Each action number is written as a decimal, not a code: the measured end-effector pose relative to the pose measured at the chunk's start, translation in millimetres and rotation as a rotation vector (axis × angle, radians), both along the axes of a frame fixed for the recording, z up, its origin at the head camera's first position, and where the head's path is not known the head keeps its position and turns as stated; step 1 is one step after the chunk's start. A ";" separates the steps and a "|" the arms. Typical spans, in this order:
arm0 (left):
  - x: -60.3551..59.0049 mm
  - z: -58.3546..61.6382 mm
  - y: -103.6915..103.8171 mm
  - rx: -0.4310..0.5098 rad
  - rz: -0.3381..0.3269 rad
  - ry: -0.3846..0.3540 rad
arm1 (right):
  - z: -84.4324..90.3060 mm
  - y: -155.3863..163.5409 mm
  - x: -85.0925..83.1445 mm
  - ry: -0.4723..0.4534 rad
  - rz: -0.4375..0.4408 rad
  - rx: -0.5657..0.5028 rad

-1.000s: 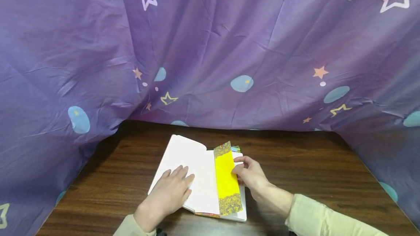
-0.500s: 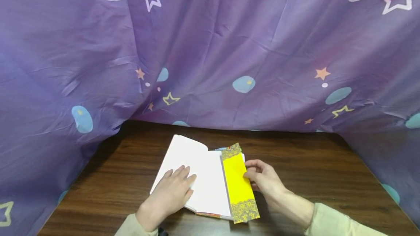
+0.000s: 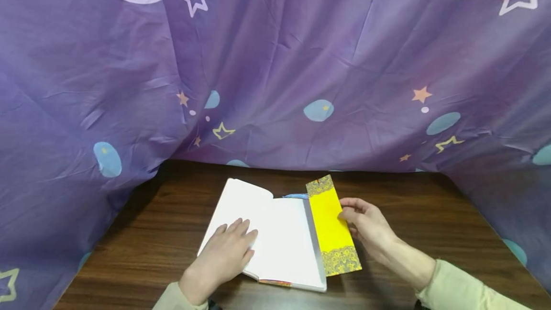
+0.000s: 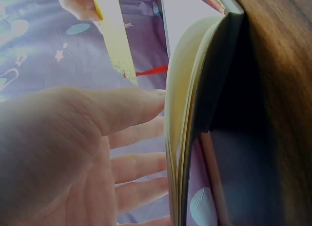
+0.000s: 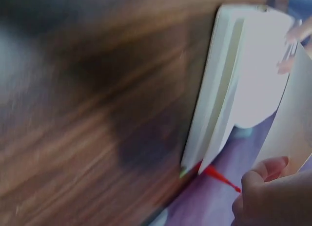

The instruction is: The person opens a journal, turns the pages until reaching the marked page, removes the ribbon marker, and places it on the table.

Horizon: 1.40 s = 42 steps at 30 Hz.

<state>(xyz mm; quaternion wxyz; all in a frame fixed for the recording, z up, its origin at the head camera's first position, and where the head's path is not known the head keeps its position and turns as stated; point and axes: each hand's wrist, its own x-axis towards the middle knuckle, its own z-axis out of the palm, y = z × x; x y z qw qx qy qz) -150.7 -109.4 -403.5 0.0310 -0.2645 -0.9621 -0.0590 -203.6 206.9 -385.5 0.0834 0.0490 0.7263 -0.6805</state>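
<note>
A blank-paged book [image 3: 286,238] lies spread on the table. My left hand [image 3: 225,255] rests on its left page with the fingers fairly straight; the left wrist view shows thumb and fingertips against the page edges [image 4: 187,84]. Between thumb and fingers, my right hand [image 3: 372,228] pinches the right edge of a yellow bookmark [image 3: 330,221] with lace-patterned ends. The bookmark is raised and tilted beside the right page, its lower left close to the book. A blue tassel [image 3: 296,196] shows behind the book; the right wrist view has a red cord [image 5: 222,177] near the bookmark.
The dark wooden table [image 3: 409,214] extends to both sides of the book. A purple curtain [image 3: 258,71] with stars and moons hangs behind and around it.
My right hand has carried the bookmark rightward, off the right page to beyond the book's right edge. The left hand has stayed on the left page.
</note>
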 end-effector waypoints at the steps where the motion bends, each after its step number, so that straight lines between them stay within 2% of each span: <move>1: 0.0 0.3 -0.1 0.003 0.000 -0.005 | 0.3 3.4 -3.9 0.010 -0.007 0.009; 4: 0.0 0.6 -0.2 0.008 0.003 -0.014 | 0.2 13.7 -16.3 0.034 -0.030 0.024; 7: 0.1 0.4 0.2 0.014 0.004 -0.021 | -2.1 23.5 -25.8 0.034 -0.053 -0.004; 11: 0.1 0.0 1.0 0.012 -0.001 -0.022 | -8.4 32.4 -30.2 0.016 -0.064 -0.027; 22: -0.3 1.3 1.6 0.011 0.004 -0.033 | -37.5 39.6 -20.8 -0.047 -0.055 0.061; 32: -0.1 0.4 1.8 0.006 0.005 -0.043 | -57.4 49.4 -4.4 -0.089 -0.040 0.133; 37: 0.3 -0.3 2.1 0.006 0.006 -0.048 | -63.2 51.8 -1.7 -0.099 -0.045 0.223; 42: 0.4 -0.9 2.2 0.004 0.007 -0.047 | -65.7 51.1 -0.9 -0.029 -0.035 0.417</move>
